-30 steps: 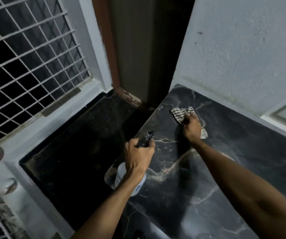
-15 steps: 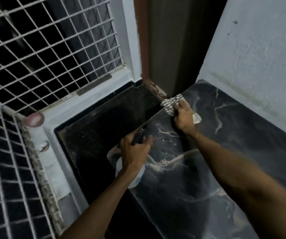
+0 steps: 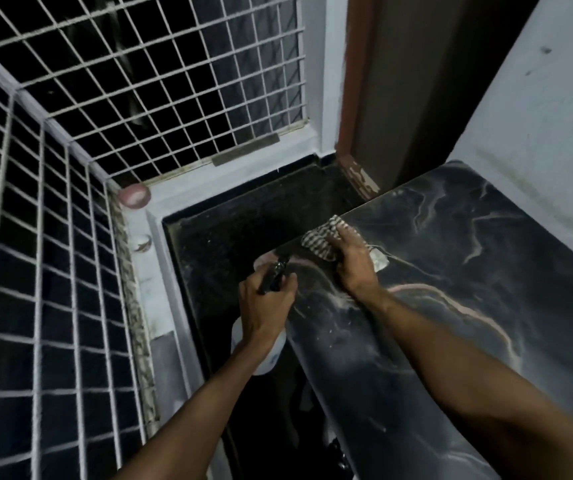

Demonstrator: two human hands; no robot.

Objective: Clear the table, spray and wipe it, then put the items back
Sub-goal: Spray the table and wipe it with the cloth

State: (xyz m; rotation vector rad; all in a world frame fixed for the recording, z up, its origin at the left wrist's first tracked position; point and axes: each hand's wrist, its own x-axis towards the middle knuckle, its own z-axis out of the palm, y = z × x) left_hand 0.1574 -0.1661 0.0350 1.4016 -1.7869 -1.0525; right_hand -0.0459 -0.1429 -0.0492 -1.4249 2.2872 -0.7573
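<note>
Nearest, the left hand (image 3: 266, 306) was wrapped around the neck of a white spray bottle (image 3: 261, 351), held just off the left edge of the dark marbled surface (image 3: 486, 271). It looked light and rigid (best gripped at the neck, finger on the trigger). Farther on, the right hand (image 3: 354, 261) pressed flat on a striped cloth (image 3: 319, 237) at the surface's far left corner; soft and limp, it should bunch easily under the palm.

Marble table (image 3: 486, 271) — striped cloth (image 3: 319, 237).
</note>
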